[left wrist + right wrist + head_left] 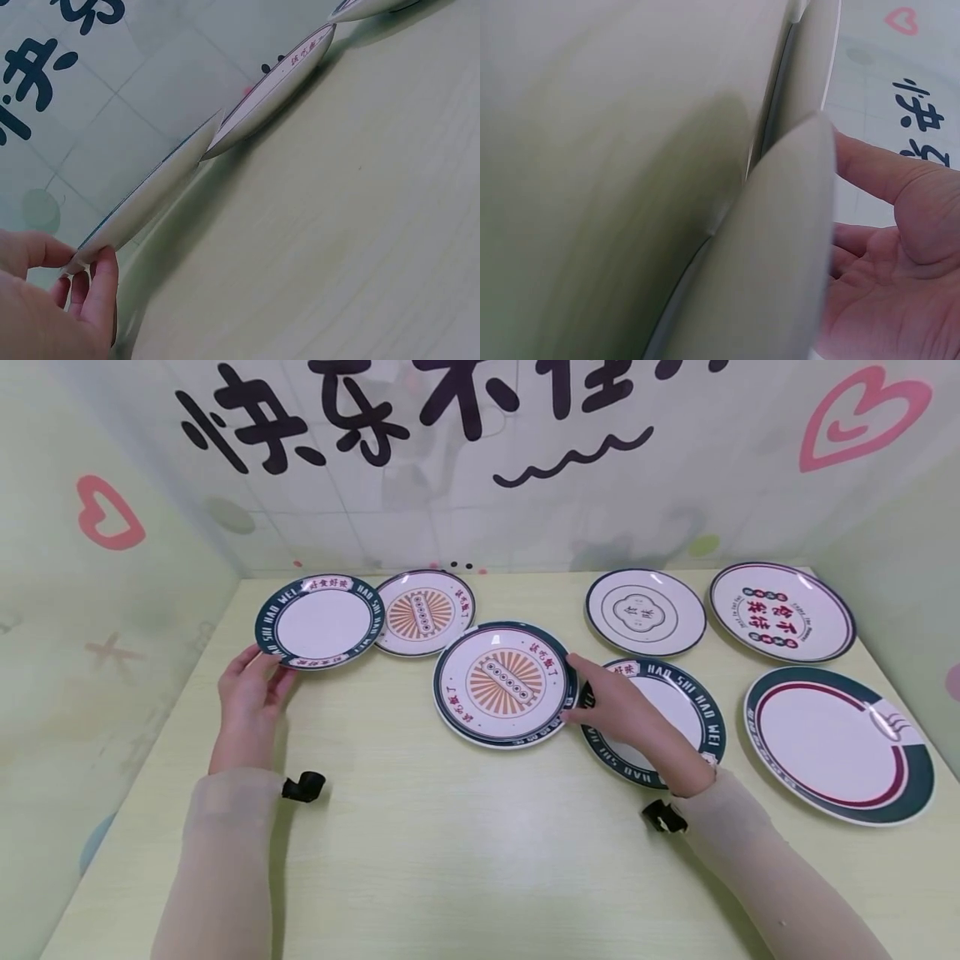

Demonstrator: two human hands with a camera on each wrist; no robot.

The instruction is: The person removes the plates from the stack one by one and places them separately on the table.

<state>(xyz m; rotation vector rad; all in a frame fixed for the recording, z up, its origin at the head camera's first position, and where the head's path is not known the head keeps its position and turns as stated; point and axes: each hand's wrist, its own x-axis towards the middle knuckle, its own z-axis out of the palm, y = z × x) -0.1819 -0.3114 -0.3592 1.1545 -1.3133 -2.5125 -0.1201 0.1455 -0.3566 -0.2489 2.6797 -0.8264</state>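
Observation:
My left hand [251,697] pinches the near-left rim of a plate with a dark green lettered border [330,620]. In the left wrist view that plate is tilted, its held edge lifted off the table and its far edge overlapping a smaller sunburst plate [274,94]. With thumb and fingers spread along its right rim, my right hand [626,710] holds a larger plate with an orange sunburst [506,685] at the middle. Under the right hand and wrist lies another green-bordered plate [701,702], partly hidden. The right wrist view shows mostly plate undersides beside the hand [900,247].
At the back right are a plate with a grey emblem [645,635] and one with red writing [825,610]. A large oval plate [825,743] lies at the right edge of the pale table [450,852]. A printed wall [450,527] closes off the back.

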